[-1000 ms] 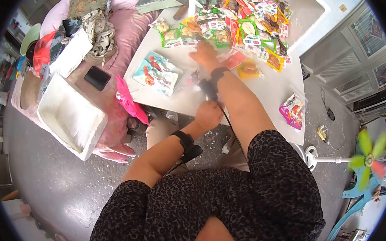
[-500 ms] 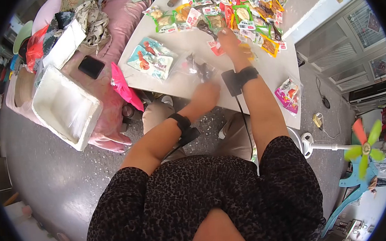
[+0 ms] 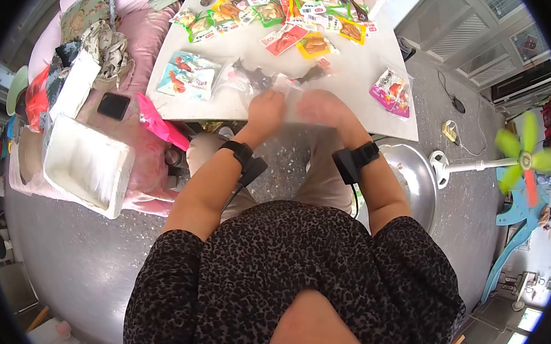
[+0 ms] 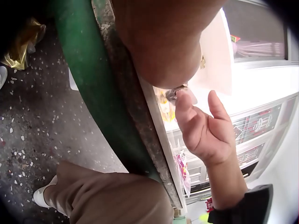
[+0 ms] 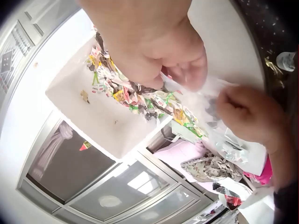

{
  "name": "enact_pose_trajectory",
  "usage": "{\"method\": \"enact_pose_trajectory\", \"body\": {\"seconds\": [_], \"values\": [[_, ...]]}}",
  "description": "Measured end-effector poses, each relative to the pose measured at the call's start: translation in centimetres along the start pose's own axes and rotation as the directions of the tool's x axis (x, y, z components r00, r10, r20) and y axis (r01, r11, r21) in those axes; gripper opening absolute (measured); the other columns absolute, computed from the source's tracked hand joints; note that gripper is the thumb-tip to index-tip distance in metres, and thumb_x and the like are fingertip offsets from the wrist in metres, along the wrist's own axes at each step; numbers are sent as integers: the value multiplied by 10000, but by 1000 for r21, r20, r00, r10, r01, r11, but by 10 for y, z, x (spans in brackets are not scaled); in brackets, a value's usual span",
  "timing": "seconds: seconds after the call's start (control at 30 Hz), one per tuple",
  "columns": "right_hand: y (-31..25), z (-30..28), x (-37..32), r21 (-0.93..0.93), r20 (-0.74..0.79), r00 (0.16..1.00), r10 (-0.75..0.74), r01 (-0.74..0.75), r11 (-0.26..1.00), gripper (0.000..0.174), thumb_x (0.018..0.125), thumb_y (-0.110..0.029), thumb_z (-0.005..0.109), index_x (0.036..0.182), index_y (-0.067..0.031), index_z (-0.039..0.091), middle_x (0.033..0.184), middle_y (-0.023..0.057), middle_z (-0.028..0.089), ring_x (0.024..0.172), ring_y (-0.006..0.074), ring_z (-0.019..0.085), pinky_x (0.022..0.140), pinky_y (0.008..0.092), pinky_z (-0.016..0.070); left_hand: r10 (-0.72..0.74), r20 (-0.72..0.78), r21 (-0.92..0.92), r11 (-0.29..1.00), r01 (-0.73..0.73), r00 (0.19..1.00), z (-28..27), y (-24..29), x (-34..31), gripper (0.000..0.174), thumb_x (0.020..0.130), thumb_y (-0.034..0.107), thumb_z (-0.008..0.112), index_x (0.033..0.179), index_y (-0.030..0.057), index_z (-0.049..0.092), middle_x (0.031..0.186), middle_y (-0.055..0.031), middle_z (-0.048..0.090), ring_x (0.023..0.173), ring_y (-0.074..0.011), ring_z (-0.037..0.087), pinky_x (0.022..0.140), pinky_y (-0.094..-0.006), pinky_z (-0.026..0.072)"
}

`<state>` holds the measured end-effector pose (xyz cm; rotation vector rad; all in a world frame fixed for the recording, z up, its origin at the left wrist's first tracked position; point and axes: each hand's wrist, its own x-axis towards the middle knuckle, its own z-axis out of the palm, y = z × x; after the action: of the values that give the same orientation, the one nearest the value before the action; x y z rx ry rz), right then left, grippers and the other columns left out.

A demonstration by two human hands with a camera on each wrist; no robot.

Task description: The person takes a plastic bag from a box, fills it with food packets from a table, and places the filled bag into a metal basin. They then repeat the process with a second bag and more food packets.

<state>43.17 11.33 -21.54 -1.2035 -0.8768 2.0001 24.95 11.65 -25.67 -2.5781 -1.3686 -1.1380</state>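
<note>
My left hand (image 3: pixel 266 112) grips the near edge of a clear plastic bag (image 5: pixel 210 105) at the table's front, its fingers curled in the right wrist view. Dark packets (image 3: pixel 256 79) show through the bag. My right hand (image 3: pixel 323 108), blurred in the head view, is just right of the bag's mouth. In the left wrist view the thumb of that right hand (image 4: pixel 205 133) stands apart from its loosely bent fingers. Beyond it lies another dark packet (image 3: pixel 312 73), overlapping the bag's right side.
Colourful snack packets (image 3: pixel 270 11) are heaped at the table's back, with a red-and-white packet (image 3: pixel 283 38) and a yellow one (image 3: pixel 315 44) nearer. A blue-white bag (image 3: pixel 186 76) lies left, a pink-purple bag (image 3: pixel 391 93) right. A white foam box (image 3: pixel 86 163) rests on the bed.
My right hand has come back from the packet heap toward my left hand. A dark packet now lies near the bag's right side. My left hand stays at the bag; the head view has shifted.
</note>
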Motion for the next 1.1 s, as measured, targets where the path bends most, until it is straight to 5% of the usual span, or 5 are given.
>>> {"method": "enact_pose_trajectory", "body": {"seconds": [0.13, 0.37, 0.67, 0.87, 1.1], "values": [[-22, -9, -29, -490, -168, 982, -86, -7, 872, 249, 721, -236, 571, 841, -29, 505, 741, 63, 548, 633, 139, 545, 534, 235, 433, -24, -7, 5, 1000, 24, 1000, 0, 2, 0, 47, 645, 105, 498, 649, 75, 462, 628, -96, 475, 579, -284, 507, 519, -384, 423], [-51, -106, 34, -838, -472, 560, -681, -44, 544, 491, 629, -285, 621, 944, 66, 487, 797, 155, 560, 729, 235, 555, 633, 309, 438, 9, -22, 8, 1000, -9, 1000, 3, -2, 1, 47, 638, 95, 503, 649, 66, 467, 617, -95, 468, 573, -277, 505, 505, -377, 419], [-59, -81, 45, -925, -310, 794, -523, -124, 361, 510, 608, -277, 641, 950, 66, 482, 898, 176, 551, 830, 257, 543, 696, 327, 430, 10, -35, 47, 999, -9, 999, 4, 0, 1, 51, 622, 89, 511, 619, 61, 469, 627, -91, 475, 595, -264, 512, 515, -367, 423], [-43, -92, 25, -349, -186, 967, -175, 101, 932, 264, 712, -142, 567, 922, 3, 498, 806, 77, 566, 712, 163, 567, 582, 305, 463, -7, 25, 77, 997, 5, 1000, 6, 0, 0, 55, 639, 103, 504, 636, 58, 472, 637, -100, 479, 614, -271, 514, 523, -371, 424], [-19, -95, -20, 70, -298, 913, -278, 312, 948, 201, 781, -101, 497, 966, -24, 475, 843, 85, 562, 727, 187, 568, 606, 326, 486, -51, 94, 77, 996, 44, 994, -2, 6, 2, 62, 658, 117, 493, 682, 60, 487, 665, -109, 499, 638, -282, 520, 552, -378, 426]]}}
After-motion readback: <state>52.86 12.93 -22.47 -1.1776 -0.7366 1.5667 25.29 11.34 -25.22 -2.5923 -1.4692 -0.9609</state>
